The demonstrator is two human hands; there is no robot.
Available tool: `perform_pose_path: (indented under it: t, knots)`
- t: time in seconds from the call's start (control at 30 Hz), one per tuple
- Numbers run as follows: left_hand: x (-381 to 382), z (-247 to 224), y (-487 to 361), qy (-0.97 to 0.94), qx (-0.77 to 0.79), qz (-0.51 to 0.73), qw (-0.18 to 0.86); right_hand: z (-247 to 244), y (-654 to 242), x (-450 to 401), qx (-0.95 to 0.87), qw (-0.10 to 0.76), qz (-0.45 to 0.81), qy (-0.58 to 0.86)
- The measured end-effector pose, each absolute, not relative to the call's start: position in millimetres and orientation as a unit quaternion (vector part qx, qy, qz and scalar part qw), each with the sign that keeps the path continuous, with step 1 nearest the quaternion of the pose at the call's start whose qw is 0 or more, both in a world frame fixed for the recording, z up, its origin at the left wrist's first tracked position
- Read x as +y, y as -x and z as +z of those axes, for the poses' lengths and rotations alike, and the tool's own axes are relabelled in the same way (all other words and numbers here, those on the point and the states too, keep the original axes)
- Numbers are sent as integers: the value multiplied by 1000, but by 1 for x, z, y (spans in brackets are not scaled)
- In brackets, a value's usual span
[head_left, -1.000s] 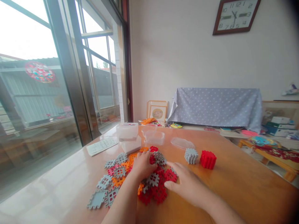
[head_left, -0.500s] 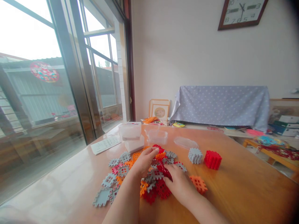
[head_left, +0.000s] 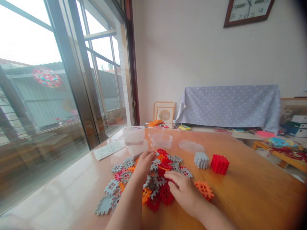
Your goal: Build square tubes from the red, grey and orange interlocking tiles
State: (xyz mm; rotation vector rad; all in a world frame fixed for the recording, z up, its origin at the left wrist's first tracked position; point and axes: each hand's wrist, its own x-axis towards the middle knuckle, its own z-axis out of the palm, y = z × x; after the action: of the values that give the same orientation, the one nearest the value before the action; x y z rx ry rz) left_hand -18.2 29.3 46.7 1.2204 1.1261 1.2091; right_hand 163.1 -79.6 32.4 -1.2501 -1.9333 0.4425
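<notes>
A loose heap of notched plastic building tiles in grey, red and orange lies on the table in front of me. My left hand (head_left: 145,162) is over the back left part of the heap, its fingers curled together; what they hold, if anything, is hidden. On the heap's right side is my right hand (head_left: 184,188), thumb and fingers apart. Its fingertips are close to a red tile (head_left: 165,165) on top of the heap. Under the thumb lies a dark red tile (head_left: 166,194). A single orange tile (head_left: 204,190) rests to the right of this hand.
A grey tile stack (head_left: 200,160) and a red tile stack (head_left: 219,164) stand on the right of the table (head_left: 242,191). Clear plastic containers (head_left: 161,140), a lid (head_left: 192,146), a white box (head_left: 133,135) and a printed sheet (head_left: 109,150) lie at the back.
My left hand has drawn back slightly left, and its fingers have curled in. The fingers of my right hand have come off the dark red tile they were holding, which now lies on the heap.
</notes>
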Motion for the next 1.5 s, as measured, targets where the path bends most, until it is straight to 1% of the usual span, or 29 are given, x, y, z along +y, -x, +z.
perform_pose_path:
  t: [0.13,0.27,0.37,0.53,0.7,0.77,0.87,1.0,1.07,1.13,1.37,1.43,1.5]
  knots:
    - [37,41,21,-543,525,503,420,34,-172,-79,-733,412,140,523]
    - [41,36,26,-571,573,488,328,35,-180,-84,-727,395,116,549]
    - [37,35,25,-647,562,440,268,40,-184,-88,-723,381,104,567]
    - [19,37,13,-782,452,352,243,45,-188,-89,-709,377,82,590]
    - [15,33,7,-825,458,271,191,41,-188,-87,-717,378,79,580]
    - [17,31,8,-817,469,274,192,39,-188,-87,-722,374,77,577]
    - [21,31,11,-787,485,313,218,39,-188,-87,-724,374,80,574]
    - [26,33,13,-716,496,381,311,41,-188,-89,-720,380,85,575]
    - [27,35,13,-683,501,397,354,43,-188,-90,-719,379,89,575]
    - [28,36,14,-665,511,397,374,45,-188,-90,-720,378,95,574]
    - [32,38,23,-625,546,430,356,41,-189,-87,-713,397,95,570]
    - [34,38,25,-622,560,438,329,41,-193,-86,-702,419,100,567]
    - [35,38,26,-624,577,436,297,43,-200,-85,-674,460,99,570]
